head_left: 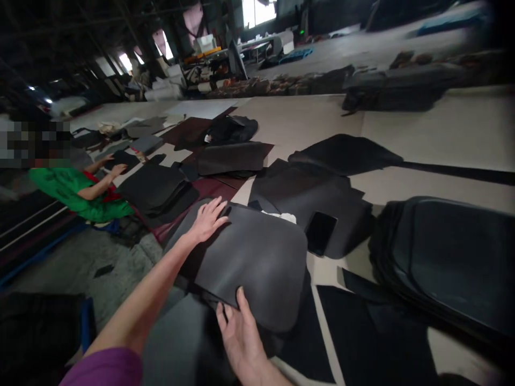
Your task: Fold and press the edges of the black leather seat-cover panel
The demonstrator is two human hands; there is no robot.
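A dark grey leather-like panel [257,257] with rounded corners lies in front of me on other dark pieces. My left hand [207,221] rests flat near its upper left edge, fingers stretched out. At the near edge, my right hand [241,335] pinches the panel, thumb on top and fingers at the underside. Just beyond the panel's far edge shows a bit of white material [286,217]. To its right, a black phone [321,233] lies on a pile of dark sheets [306,187].
A thick stack of dark panels [462,252] stands at the right. On the left, a person in a green shirt [76,193] handles dark pieces at the same table [438,187]. Dark bundles [398,88] lie along the far side. Another stack of sheets [155,187] sits left of my panel.
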